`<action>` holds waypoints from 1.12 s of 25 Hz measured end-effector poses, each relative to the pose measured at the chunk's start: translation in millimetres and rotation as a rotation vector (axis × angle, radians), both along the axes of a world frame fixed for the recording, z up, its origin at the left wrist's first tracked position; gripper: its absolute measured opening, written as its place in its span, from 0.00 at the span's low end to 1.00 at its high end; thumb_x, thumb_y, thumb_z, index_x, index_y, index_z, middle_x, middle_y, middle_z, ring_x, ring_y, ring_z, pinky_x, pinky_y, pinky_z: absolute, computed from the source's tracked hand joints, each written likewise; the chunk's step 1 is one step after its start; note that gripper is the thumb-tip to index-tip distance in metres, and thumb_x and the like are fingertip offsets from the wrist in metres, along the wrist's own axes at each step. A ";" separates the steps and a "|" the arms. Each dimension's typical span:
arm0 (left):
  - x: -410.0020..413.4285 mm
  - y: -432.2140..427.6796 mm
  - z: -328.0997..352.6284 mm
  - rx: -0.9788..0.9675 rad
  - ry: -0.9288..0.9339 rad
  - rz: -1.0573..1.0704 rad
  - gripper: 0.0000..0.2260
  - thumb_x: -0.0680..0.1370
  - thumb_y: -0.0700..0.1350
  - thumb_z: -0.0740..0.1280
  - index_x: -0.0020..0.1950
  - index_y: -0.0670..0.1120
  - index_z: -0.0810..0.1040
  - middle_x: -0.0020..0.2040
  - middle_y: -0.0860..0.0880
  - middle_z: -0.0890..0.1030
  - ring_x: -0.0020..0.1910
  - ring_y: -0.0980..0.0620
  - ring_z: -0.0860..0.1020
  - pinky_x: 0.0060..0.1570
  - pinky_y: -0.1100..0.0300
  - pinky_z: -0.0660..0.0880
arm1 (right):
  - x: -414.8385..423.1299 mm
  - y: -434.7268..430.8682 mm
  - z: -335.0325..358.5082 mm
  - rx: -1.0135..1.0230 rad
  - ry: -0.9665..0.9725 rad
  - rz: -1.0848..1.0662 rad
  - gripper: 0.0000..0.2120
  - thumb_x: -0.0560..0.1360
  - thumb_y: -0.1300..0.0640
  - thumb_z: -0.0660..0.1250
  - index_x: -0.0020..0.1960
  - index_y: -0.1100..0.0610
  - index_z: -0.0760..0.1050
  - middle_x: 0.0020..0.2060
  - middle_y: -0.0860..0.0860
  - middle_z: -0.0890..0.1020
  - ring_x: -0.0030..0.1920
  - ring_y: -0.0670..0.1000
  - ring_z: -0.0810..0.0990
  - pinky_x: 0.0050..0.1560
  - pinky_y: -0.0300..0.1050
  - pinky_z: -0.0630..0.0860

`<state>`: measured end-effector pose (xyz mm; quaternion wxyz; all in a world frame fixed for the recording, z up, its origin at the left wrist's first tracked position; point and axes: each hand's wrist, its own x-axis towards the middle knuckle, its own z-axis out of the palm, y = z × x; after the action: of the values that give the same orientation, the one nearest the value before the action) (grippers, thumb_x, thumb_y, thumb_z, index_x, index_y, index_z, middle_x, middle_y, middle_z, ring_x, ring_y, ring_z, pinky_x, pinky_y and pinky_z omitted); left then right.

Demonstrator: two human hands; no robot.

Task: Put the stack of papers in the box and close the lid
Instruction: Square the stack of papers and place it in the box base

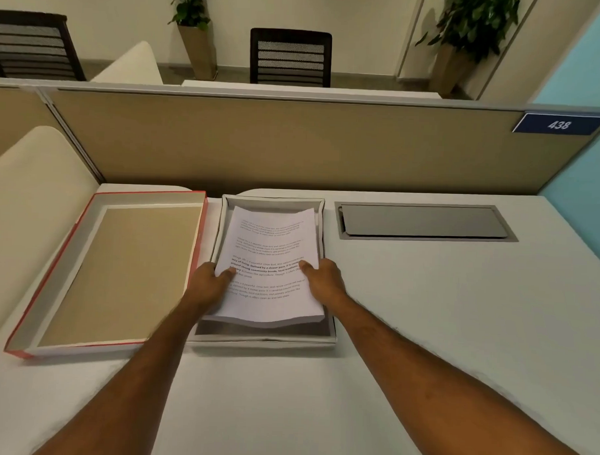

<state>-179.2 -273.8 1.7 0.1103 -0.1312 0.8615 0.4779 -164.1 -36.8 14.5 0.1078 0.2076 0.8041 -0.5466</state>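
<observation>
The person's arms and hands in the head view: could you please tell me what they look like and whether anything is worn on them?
Both forearms are bare from the frame's lower edge to the wrists, with no sleeve in view. The left hand and right hand are bare too: no gloves, and no watch, bracelet or ring shows.

We face a white desk point(424, 316) backed by a tan partition point(294, 142) numbered 438 point(559, 124); beyond it, two dark chairs point(290, 56), potted plants point(190, 9), cream walls point(129, 10).
</observation>
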 end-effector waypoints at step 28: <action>32.4 19.5 -4.9 -0.408 0.050 -0.084 0.25 0.74 0.55 0.70 0.64 0.40 0.71 0.61 0.42 0.80 0.58 0.40 0.79 0.54 0.51 0.75 | 20.4 -16.4 -10.0 0.301 0.203 0.232 0.29 0.73 0.57 0.70 0.70 0.59 0.62 0.67 0.57 0.71 0.66 0.55 0.73 0.62 0.45 0.73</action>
<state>-146.8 -254.3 -3.2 0.0798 -0.1029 0.9476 0.2918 -143.6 -53.2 4.5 0.0564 0.0714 0.9018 -0.4225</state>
